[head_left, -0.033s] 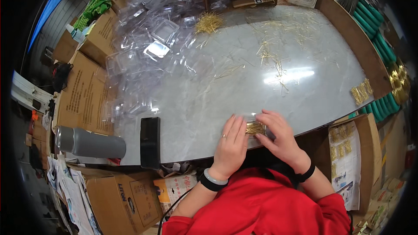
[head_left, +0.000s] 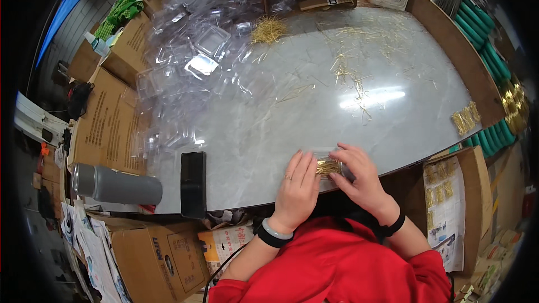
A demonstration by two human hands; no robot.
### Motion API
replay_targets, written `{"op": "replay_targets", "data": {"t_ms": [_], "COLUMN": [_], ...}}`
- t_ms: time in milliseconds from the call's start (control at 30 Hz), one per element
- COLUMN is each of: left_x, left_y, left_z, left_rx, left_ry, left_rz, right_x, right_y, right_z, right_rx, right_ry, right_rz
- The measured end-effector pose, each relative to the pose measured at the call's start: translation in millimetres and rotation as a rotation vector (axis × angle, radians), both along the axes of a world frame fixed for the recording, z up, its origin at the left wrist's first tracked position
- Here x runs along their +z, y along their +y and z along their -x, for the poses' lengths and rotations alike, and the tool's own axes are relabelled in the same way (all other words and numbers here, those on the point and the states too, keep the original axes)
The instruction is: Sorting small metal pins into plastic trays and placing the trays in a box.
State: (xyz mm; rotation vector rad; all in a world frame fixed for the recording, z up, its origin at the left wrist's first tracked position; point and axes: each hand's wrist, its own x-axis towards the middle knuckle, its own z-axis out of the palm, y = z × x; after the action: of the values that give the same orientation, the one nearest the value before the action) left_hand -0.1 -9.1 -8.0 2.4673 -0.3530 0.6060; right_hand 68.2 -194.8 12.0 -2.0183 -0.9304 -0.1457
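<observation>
A clear case (head_left: 324, 151) sits at the table's near edge with a bundle of gold wires (head_left: 329, 166) in it. The left hand (head_left: 297, 188) lays straight fingers along the case's left end; its thumb is hidden, so I cannot tell whether it grips. The right hand (head_left: 359, 174) is clamped about the right end, thumb nearest the body. The wires run roughly left to right, apparently along the case's long axis; which way their ends face is too small to tell.

This case looks filled; whether it is closed is unclear. Right of the case, gold bundles (head_left: 466, 118) lie in a row, seemingly finished, with more in a box (head_left: 477, 207). Much seems left: beyond the case, scattered wires (head_left: 341, 70) and a heap (head_left: 269, 30); far left of it, piled empty cases (head_left: 213, 40).
</observation>
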Motion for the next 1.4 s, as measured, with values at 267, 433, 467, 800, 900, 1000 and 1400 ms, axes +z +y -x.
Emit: {"op": "replay_targets", "data": {"t_ms": [267, 433, 467, 800, 900, 1000, 1400], "left_x": [1.2, 8.3, 12.2, 27.7, 21.7, 14.2, 11.2], "left_y": [-2.5, -6.3, -4.7, 41.3, 54.9, 61.9, 27.3], "left_z": [-2.4, 0.1, 0.4, 3.1, 12.1, 16.6, 15.2], "left_rx": [0.011, 0.045, 0.046, 0.357, 0.364, 0.358, -0.054], "left_ry": [-0.062, 0.032, 0.004, 0.114, 0.141, 0.174, -0.145], "left_rz": [0.010, -0.107, -0.103, -0.237, -0.180, -0.147, 0.021], "right_x": [7.9, 33.1, 41.1, 20.3, -0.7, -2.3, 3.5], "right_y": [-2.2, -10.6, -14.0, -23.3, -30.2, -47.9, -42.8], "right_z": [17.7, 2.4, -10.8, -247.4, -236.5, -182.7, -101.4], "right_rx": [-0.034, 0.129, 0.143, 0.090, 0.176, 0.183, 0.183], "right_ry": [-0.197, -0.022, 0.003, -0.304, -0.256, -0.209, -0.144], "right_rz": [0.393, 0.374, 0.336, 0.690, 0.611, 0.654, 0.556]}}
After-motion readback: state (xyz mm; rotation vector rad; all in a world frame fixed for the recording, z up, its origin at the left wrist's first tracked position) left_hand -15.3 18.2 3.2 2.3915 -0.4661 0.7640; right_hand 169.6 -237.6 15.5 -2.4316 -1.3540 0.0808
